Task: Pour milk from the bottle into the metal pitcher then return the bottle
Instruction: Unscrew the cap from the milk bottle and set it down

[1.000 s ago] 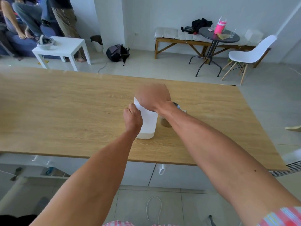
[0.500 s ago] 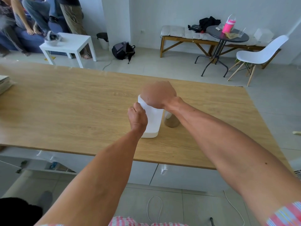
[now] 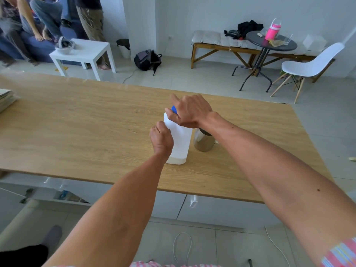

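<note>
Lifting since a moment ago, the right hand [image 3: 189, 110] now pinches the blue cap [image 3: 174, 109] while the left hand [image 3: 161, 139] grips the bottle [image 3: 179, 143] beside the pitcher [image 3: 203, 140] mid-table [image 3: 77, 122], so pouring comes next.

left arm [image 3: 107, 214]: showing bare from elbow to wrist, no watch or band.
right arm [image 3: 279, 170]: showing bare; a small dark mole sitting on the forearm.
right sleeve [image 3: 341, 253]: short, showing pink, white and blue stripes.
shirt front [image 3: 146, 264]: showing a pink and white check at the bottom edge.
</note>
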`<state>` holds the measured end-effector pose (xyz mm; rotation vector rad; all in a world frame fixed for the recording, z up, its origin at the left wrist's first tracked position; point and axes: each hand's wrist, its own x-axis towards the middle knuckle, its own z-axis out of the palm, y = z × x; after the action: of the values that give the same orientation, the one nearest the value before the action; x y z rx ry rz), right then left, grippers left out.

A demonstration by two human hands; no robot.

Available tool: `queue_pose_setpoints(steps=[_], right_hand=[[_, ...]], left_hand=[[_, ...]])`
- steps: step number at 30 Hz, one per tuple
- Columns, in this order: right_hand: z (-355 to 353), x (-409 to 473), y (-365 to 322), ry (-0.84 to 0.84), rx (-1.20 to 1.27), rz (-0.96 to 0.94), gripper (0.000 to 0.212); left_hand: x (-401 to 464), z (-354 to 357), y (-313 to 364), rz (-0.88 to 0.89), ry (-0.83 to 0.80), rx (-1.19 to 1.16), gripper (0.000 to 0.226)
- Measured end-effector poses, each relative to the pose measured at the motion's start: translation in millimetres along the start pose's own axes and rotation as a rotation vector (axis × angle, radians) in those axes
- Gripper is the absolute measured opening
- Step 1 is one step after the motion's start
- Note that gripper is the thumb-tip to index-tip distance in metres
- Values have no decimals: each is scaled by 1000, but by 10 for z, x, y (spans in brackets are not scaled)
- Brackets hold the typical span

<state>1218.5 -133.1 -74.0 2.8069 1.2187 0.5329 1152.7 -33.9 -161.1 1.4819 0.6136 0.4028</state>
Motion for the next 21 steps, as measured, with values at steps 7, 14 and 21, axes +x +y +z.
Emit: queue_pose_setpoints(steps=[7, 14, 21], right_hand=[[-56, -96, 84, 3, 33, -141, 31], [-167, -113, -31, -56, 58, 8, 53], [-290, -78, -30, -182, 31, 68, 39]], left_hand=[[-53, -8, 4, -23, -15, 7, 44], [-78, -24, 50, -16, 22, 18, 46], [-68, -29, 18, -40, 13, -18, 41]])
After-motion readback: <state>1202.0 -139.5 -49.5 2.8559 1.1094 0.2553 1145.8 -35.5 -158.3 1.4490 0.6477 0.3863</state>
